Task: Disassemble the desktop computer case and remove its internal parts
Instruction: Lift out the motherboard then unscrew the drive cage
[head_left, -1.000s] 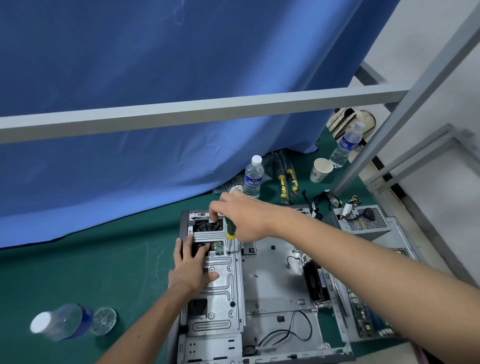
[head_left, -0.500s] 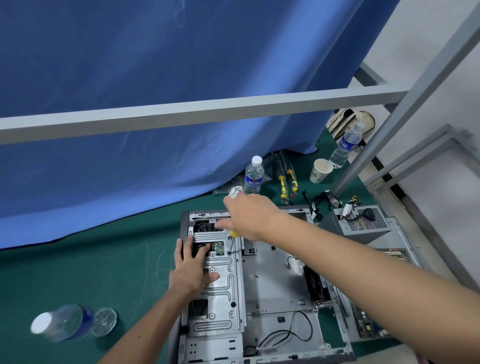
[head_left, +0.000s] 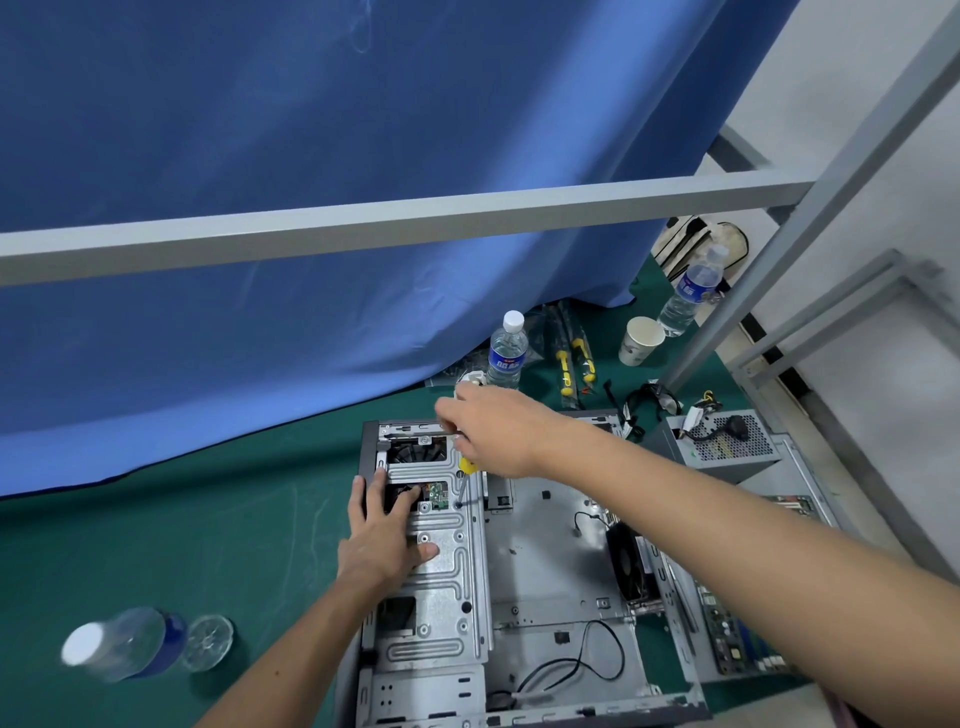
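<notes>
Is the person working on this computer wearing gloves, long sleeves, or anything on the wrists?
No. The left hand and right hand are both bare, with no gloves. Both forearms are uncovered as far as the view reaches, so no sleeves show. No watch, band or ring is visible on either one.

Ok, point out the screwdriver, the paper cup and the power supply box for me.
screwdriver (head_left: 462, 487), head view, on its metal shaft below the yellow handle.
paper cup (head_left: 640, 343), head view, on its outer side wall.
power supply box (head_left: 727, 441), head view, on its perforated top grille.
</notes>
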